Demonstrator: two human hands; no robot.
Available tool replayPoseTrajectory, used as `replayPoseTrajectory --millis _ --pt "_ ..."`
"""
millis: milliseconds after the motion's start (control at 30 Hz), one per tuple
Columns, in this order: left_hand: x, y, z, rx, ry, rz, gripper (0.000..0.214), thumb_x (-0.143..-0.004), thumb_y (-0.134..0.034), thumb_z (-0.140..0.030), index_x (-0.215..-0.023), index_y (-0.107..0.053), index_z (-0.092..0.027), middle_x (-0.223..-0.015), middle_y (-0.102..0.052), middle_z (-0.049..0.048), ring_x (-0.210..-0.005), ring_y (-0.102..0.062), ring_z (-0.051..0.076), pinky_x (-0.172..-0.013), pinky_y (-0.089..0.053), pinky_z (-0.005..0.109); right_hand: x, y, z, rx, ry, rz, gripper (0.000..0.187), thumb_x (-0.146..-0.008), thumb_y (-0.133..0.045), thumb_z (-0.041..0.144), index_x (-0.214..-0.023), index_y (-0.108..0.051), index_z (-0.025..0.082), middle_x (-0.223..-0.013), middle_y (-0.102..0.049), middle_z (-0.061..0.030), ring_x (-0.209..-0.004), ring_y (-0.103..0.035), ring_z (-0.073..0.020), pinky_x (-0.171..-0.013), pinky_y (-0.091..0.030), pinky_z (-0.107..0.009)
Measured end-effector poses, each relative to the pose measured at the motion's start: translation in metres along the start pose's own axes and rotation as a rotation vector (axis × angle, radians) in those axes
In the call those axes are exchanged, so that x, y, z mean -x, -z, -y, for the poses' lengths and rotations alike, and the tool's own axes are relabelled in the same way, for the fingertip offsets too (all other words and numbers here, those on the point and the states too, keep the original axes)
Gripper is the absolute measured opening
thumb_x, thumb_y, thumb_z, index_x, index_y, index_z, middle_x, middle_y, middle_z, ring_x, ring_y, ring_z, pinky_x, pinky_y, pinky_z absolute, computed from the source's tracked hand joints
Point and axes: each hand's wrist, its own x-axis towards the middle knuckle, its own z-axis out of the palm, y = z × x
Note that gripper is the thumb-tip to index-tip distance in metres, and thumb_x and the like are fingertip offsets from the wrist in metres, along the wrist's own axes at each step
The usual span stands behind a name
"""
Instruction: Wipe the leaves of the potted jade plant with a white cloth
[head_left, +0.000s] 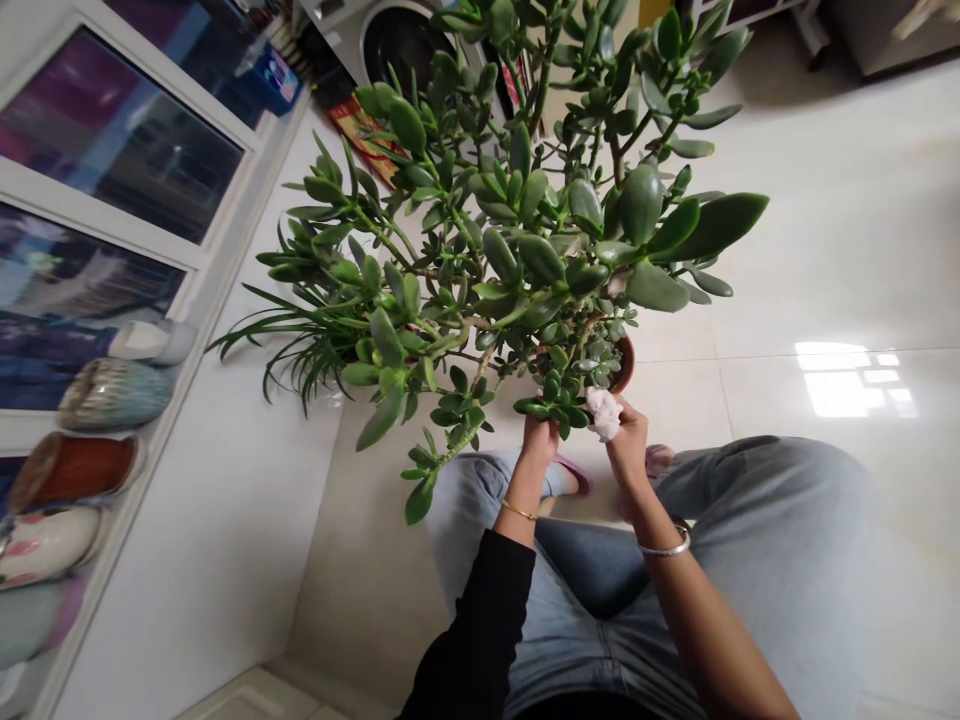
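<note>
A large jade plant (540, 260) with thick green leaves fills the middle of the view, its brown pot (624, 366) showing only at one edge. My left hand (538, 438) is at the plant's low near side, under a cluster of small leaves (555, 403). Those leaves hide its fingers, so its grip on a stem or leaf cannot be made out. Beside it, my right hand (631, 436) is closed on a crumpled white cloth (604, 412). The cloth is right next to the same leaf cluster, and I cannot tell whether it touches a leaf.
Several empty-looking pots stand along the windowsill at left, among them a brown pot (79, 470) and a blue-glazed pot (116, 392). A long-leaved plant (300, 335) grows beside the white wall. Behind is a washing machine (405, 45). My knees flank the pale tiled floor (810, 280).
</note>
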Motion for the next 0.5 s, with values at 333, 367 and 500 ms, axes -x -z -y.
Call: replayPoseTrajectory --millis 333,367,500 --pt "-0.005 0.003 0.003 -0.146 -0.038 0.023 0.03 -0.068 -0.091 -0.017 -0.09 -0.071 -0.022 -0.063 -0.062 -0.0069 -0.054 -0.053 0.008 -0.054 -0.043 0.021 -0.026 0.016 0.019 0.202 -0.035 0.184 0.038 -0.074 -0.078 0.054 -0.068 -0.073 0.017 -0.063 -0.069 -0.0025 -0.063 -0.059 -0.0178 -0.063 -0.047 -0.028" --pt "-0.005 0.004 0.002 -0.156 -0.045 0.021 0.03 -0.069 -0.09 -0.017 -0.092 -0.071 -0.023 -0.066 -0.064 -0.006 -0.056 -0.055 0.009 -0.056 -0.045 0.022 -0.028 0.017 0.019 0.217 -0.039 0.203 0.04 -0.075 -0.078 0.055 -0.068 -0.073 0.017 -0.062 -0.069 -0.0024 -0.061 -0.059 -0.0176 -0.062 -0.046 -0.028" --pt "-0.01 0.004 -0.001 -0.183 -0.067 0.021 0.032 -0.075 -0.086 -0.016 -0.102 -0.074 -0.026 -0.08 -0.073 -0.0013 -0.071 -0.066 0.014 -0.064 -0.051 0.025 -0.033 0.021 0.019 0.249 -0.051 0.288 0.043 -0.076 -0.076 0.059 -0.067 -0.073 0.016 -0.062 -0.069 -0.0027 -0.057 -0.058 -0.0166 -0.056 -0.045 -0.027"
